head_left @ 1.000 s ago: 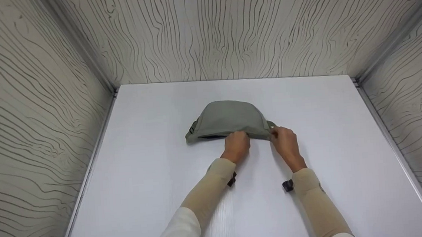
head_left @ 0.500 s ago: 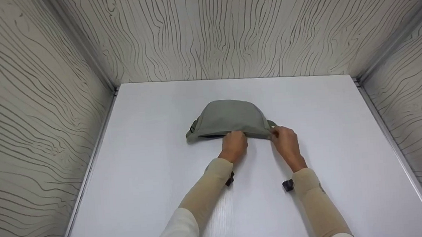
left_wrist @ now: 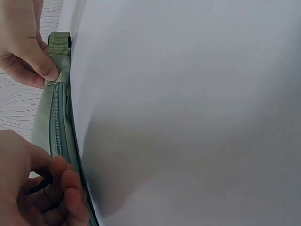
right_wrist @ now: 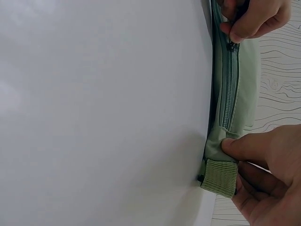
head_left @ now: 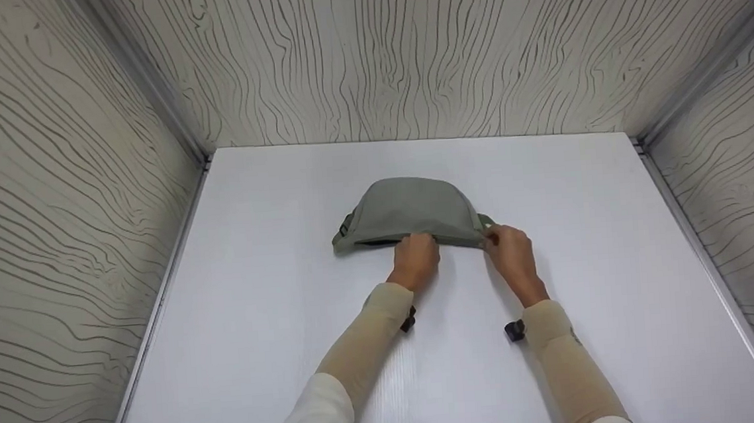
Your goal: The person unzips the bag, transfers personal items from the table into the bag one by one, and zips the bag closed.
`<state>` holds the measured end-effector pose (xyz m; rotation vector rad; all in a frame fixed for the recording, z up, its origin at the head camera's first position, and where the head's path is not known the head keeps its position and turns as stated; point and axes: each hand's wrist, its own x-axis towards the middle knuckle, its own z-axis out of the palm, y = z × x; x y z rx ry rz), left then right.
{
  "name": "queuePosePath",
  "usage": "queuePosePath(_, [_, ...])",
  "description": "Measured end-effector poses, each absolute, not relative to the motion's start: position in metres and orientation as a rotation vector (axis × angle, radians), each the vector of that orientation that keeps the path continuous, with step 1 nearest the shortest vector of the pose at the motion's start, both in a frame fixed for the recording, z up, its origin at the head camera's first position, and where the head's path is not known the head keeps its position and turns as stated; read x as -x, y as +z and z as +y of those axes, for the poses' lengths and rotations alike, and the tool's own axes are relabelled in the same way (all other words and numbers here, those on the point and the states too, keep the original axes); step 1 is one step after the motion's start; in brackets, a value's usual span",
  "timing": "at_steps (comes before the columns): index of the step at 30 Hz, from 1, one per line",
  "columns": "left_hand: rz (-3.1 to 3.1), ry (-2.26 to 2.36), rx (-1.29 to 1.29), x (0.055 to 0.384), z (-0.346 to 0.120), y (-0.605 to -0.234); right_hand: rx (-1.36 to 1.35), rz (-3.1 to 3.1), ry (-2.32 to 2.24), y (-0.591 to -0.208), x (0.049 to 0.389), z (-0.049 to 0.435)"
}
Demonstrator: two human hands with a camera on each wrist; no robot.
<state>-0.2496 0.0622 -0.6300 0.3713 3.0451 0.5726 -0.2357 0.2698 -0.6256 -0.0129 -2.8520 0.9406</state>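
Observation:
A grey-green waist bag (head_left: 410,206) lies on the white table, its zipped edge towards me. My left hand (head_left: 417,260) pinches the zipper's pull at about the middle of that edge; a black slider (right_wrist: 231,46) shows by its fingertips in the right wrist view. From there to the right end the zipper teeth (right_wrist: 228,89) are joined, while a dark gap (head_left: 379,242) shows left of the hand. My right hand (head_left: 511,253) pinches the bag's right corner between thumb and fingers, next to the green webbing strap (right_wrist: 219,178).
The white tabletop (head_left: 257,299) surrounds the bag. Wood-patterned panels (head_left: 366,53) stand behind and at both sides, with metal rails (head_left: 158,306) along the table's side edges. A black buckle (head_left: 345,227) sits at the bag's left end.
My left hand has slid a little to the left along the zipper, and the dark gap has become shorter. The right hand stays in place on the corner.

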Motion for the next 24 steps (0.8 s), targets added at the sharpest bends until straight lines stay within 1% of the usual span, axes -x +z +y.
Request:
queuePosePath(10, [3.068,0.62,-0.403,0.25,0.054,-0.633,-0.005,-2.833,0.939,-0.626,0.235,0.271])
queuePosePath(16, [3.097,0.568,-0.414,0.249,0.052,-0.632,-0.018,-2.82,0.945,-0.628,0.236,0.272])
queuePosePath(24, [3.103,0.564,-0.365,0.25,0.045,-0.631,0.003,-2.827,0.964,-0.629,0.237,0.271])
